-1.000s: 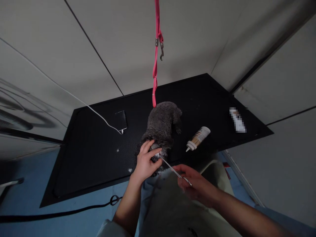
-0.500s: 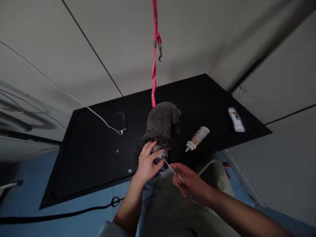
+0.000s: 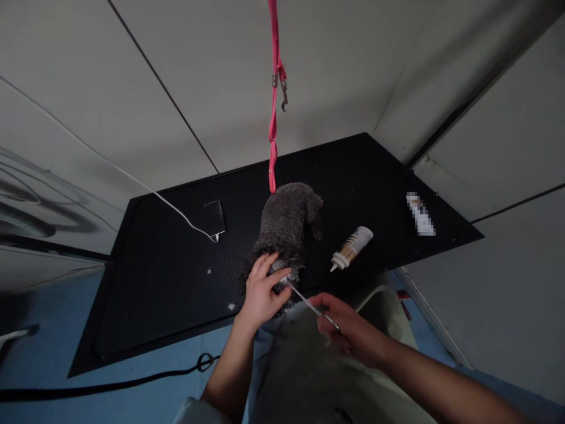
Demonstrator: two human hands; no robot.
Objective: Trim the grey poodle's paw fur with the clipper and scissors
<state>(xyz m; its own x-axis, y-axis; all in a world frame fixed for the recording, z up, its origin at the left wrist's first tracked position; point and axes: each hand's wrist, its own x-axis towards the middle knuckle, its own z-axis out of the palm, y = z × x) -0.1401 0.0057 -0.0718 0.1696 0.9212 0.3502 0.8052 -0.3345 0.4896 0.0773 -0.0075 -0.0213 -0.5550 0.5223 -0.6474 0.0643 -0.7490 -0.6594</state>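
Note:
A curly grey dog (image 3: pixel 289 215) lies on the black table, its head toward me. My left hand (image 3: pixel 262 291) lies over the head, thumb and fingers around the dog's ear (image 3: pixel 282 274) and pressing it. Whitish skin or powder shows between the fingers. My right hand (image 3: pixel 342 324) is closed on the finger loops of a slim silver hemostat (image 3: pixel 309 303). The tips point up and left at the ear, close to my left thumb; whether they grip hair is too small to see.
An ear-powder-like squeeze bottle (image 3: pixel 353 248) lies right of the dog. A phone (image 3: pixel 215 217) with a white cable lies left. A pink grooming loop (image 3: pixel 273 118) hangs above. A blurred white item (image 3: pixel 420 215) lies on the black table (image 3: pixel 163 282), near small white tufts (image 3: pixel 231 307).
My right hand has drawn back a little to the right and down with the hemostat, and more of its shaft shows. My left hand stays on the dog's ear.

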